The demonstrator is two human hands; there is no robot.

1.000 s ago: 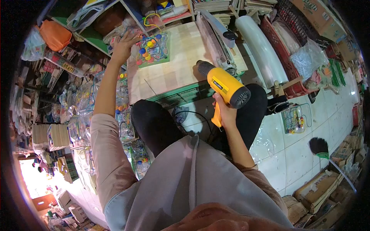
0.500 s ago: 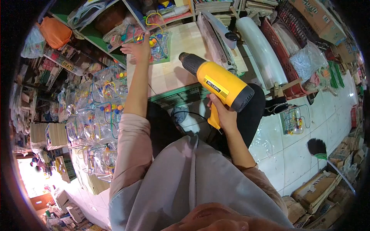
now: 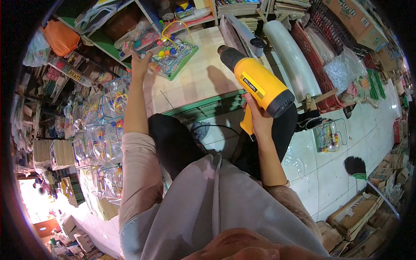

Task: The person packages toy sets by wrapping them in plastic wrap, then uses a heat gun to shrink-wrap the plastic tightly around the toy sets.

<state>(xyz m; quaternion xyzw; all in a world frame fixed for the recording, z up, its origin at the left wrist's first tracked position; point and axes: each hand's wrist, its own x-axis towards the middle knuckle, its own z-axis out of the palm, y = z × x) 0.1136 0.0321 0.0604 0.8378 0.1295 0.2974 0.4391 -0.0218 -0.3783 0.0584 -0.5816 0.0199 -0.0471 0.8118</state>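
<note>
My right hand [image 3: 258, 113] is wrapped round the handle of a yellow heat gun [image 3: 260, 82], whose black nozzle points to the upper left above the wooden table [image 3: 195, 80]. At the table's far left corner lies a green-edged bead maze toy [image 3: 175, 60] with coloured wires and beads, turned at an angle. My left hand [image 3: 141, 63] is at the toy's left side, with thumb and finger apart; whether it touches the toy's wire or wrapping cannot be made out.
Wrapped bead toys [image 3: 108, 138] are stacked on the left. Behind the table stands a shelf [image 3: 149, 13]. A plastic roll [image 3: 292, 58] and red crate [image 3: 318, 65] are on the right. Another bead toy [image 3: 327, 136] and a black brush [image 3: 356, 165] are on the floor.
The bead toy has turned on the table, its near edge now slanting. My left hand has moved left and slightly down. The heat gun has shifted right, away from the toy.
</note>
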